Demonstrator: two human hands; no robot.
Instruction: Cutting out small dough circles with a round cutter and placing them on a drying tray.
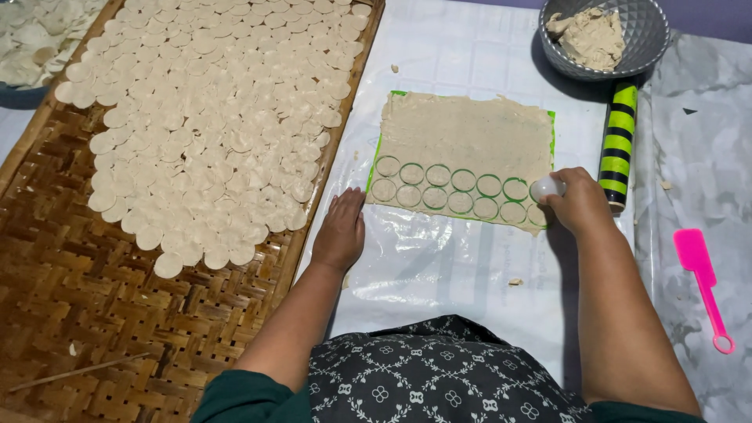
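Observation:
A thin rolled sheet of beige dough (pixel 470 133) lies on a green mat (pixel 374 160) over a clear plastic sheet. Its near edge carries two rows of cut circles (pixel 449 188). My right hand (pixel 580 202) grips a small round clear cutter (pixel 546 188) pressed at the right end of the rows. My left hand (pixel 341 231) rests flat on the plastic, fingers together, just left of the dough's near corner, holding nothing.
A large woven bamboo tray (pixel 94 298) on the left holds several overlapping dough discs (pixel 211 125). A grey bowl (pixel 650 39) with leftover dough sits at the top right, a green-and-black striped rolling pin (pixel 619 141) below it, and a pink scraper (pixel 703 286) at the right.

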